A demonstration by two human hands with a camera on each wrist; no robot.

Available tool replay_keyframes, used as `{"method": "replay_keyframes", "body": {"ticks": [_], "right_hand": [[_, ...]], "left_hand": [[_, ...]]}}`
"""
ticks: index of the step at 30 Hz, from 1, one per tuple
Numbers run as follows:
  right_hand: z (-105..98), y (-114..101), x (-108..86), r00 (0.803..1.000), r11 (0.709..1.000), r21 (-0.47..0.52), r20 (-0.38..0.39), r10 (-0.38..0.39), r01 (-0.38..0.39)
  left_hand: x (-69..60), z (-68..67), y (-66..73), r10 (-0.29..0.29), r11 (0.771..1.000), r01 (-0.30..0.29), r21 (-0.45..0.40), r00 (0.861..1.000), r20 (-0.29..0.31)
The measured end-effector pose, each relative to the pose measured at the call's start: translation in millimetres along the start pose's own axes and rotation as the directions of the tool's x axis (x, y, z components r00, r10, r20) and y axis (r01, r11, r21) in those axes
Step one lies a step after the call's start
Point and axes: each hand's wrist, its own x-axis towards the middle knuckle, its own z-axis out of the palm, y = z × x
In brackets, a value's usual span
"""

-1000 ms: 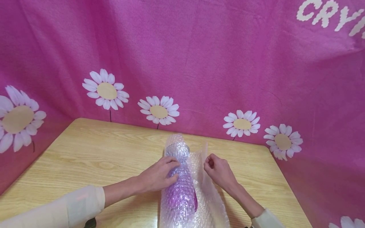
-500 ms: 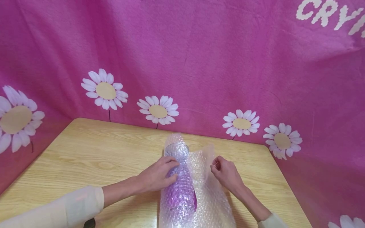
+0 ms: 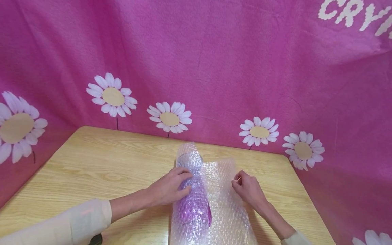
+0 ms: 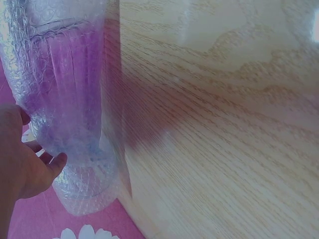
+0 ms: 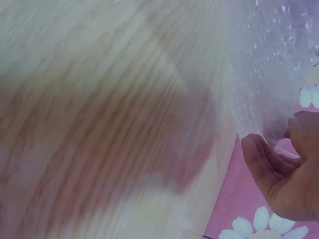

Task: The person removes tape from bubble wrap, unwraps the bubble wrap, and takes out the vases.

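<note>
A long purple thing [image 3: 192, 206] lies rolled in clear bubble wrap [image 3: 226, 197]; the layers blur its kind. Its far end looks pale and silvery, and a purple loop [image 3: 209, 216] shows at its right side. My left hand [image 3: 168, 189] holds the roll from the left, fingers and thumb bent over it; in the left wrist view, the fingertips [image 4: 60, 160] touch the wrap. To the right, my right hand [image 3: 249, 190] pinches the free edge of the bubble wrap, raised off the table, as the right wrist view also shows at the wrap's corner [image 5: 249, 124].
A light wood table [image 3: 122, 160] carries the roll. Behind and at both sides hangs a magenta cloth [image 3: 214, 68] with printed daisies. A small dark object [image 3: 96, 239] shows under my left sleeve.
My right hand has moved right and slightly nearer, drawing the free edge of the bubble wrap out and spreading the sheet wider. My left hand has stayed on the roll.
</note>
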Motion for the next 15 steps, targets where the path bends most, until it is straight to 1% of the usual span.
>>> {"method": "replay_keyframes", "body": {"ticks": [9,15], "right_hand": [[3.0,12.7,-3.5,1.000,0.999,-0.036,0.008,0.020,-0.020],[4.7,20.0,-7.2,0.999,0.998,-0.063,0.022,0.030,-0.029]], "left_hand": [[0.0,-0.3,0.4,0.007,1.000,-0.007,0.003,1.000,-0.005],[0.1,0.2,0.5,-0.009,1.000,0.009,-0.011,1.000,0.002]]}}
